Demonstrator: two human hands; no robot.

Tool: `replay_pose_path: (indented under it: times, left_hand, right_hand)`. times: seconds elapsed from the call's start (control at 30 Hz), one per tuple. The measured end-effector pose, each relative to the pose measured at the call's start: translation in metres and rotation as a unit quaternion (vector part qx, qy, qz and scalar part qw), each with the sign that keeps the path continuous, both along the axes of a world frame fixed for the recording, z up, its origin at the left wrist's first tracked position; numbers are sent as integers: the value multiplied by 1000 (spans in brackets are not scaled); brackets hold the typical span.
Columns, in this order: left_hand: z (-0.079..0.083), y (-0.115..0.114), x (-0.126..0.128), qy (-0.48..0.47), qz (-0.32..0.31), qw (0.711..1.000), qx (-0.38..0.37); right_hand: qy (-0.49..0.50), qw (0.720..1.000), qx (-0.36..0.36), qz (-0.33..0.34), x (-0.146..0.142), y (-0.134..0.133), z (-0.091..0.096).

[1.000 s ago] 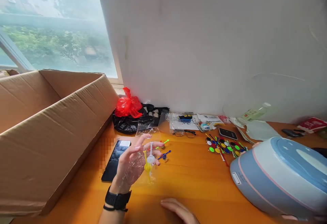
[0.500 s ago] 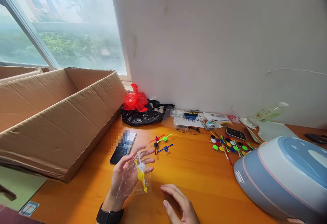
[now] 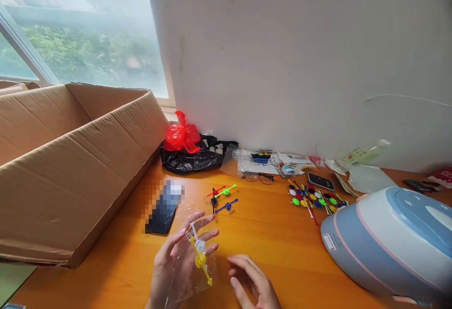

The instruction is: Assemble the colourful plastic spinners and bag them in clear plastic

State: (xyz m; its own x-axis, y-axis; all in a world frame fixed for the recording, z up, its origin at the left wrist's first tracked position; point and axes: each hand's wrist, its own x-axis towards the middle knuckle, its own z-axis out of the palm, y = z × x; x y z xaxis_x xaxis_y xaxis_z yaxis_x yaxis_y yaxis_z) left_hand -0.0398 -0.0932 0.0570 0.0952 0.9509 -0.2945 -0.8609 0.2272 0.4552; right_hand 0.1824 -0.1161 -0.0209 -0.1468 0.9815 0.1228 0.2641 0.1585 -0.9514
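Observation:
My left hand [image 3: 176,262] is raised over the orange table [image 3: 275,243], palm up. Its fingers are loosely curled around a clear plastic bag [image 3: 187,276], with a yellow pointer [image 3: 201,262] and a white pointer [image 3: 197,238] pinched against the fingertips. My right hand [image 3: 252,285] hovers just right of the bag, fingers bent and apart, holding nothing. Three loose pointers, red, green and blue [image 3: 223,196], lie on the table beyond my left hand.
A big open cardboard box [image 3: 70,158] fills the left side. A black phone [image 3: 162,208] lies beside it. A black bag with a red bag [image 3: 190,151], glasses [image 3: 259,177], several coloured discs and pointers [image 3: 314,198] and a blue-and-white appliance [image 3: 391,243] crowd the back and right.
My left hand has come down and toward me with the bag and pointers. My right hand has moved up closer to it. The view shifted slightly.

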Motion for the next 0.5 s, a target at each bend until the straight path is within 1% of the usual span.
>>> replay_pose_path:
  times: [0.1, 0.17, 0.23, 0.3, 0.37, 0.43, 0.5]
  left_hand:
    - [-1, 0, -2, -8, 27, 999, -39]
    - [-4, -1, -3, -8, 48, 997, -57]
    - [-8, -2, -4, 2, 71, 995, -69]
    - [-14, -5, -5, 21, 97, 993, -70]
    - [-20, -9, -6, 31, 118, 991, -60]
    - [-26, -12, -6, 19, 124, 991, -49]
    - [-31, -14, -6, -6, 119, 992, -41]
  right_hand:
    - [32, 998, -20, -48, -8, 2, -7]
    - [26, 997, -15, -67, -13, 5, -7]
    - [2, 997, 0, -83, -18, 10, -3]
    - [-53, 995, 14, -80, -21, 16, 5]
    - [-141, 988, 29, -55, -25, 23, 13]
    - [-238, 970, 39, -25, -31, 30, 23]
    - [-310, 950, 43, 5, -40, 37, 31]
